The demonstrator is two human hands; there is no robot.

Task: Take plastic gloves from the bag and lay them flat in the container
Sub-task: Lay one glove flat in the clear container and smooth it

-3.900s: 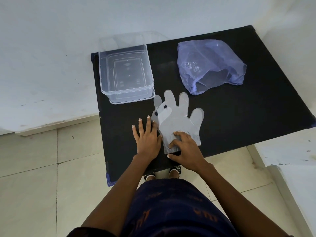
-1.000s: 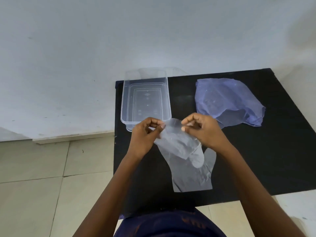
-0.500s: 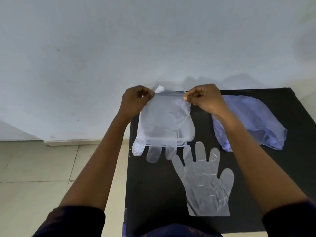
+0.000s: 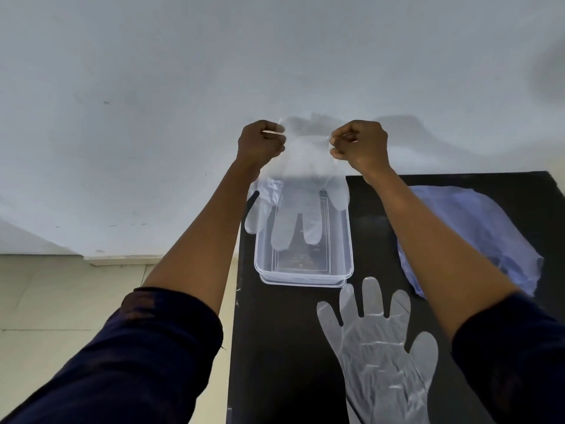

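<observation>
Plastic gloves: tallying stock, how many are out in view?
2: one glove hanging from both hands above the container, another glove flat on the table. The bag may hide more.

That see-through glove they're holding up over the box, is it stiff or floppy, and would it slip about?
Probably floppy: the held glove hangs limp below both pinching hands, left hand and right hand. Likely very light, being thin and transparent. Possibly slippery, since its film looks glossy.

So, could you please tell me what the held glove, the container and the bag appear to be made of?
Held glove: thin, filmy clear plastic; the container shows through it and it hangs limp.
Container: rigid clear plastic, glossy, with a moulded rim and straight walls that keep their shape.
Bag: soft, translucent bluish-purple plastic film, crumpled and slack; probably polythene.
</observation>
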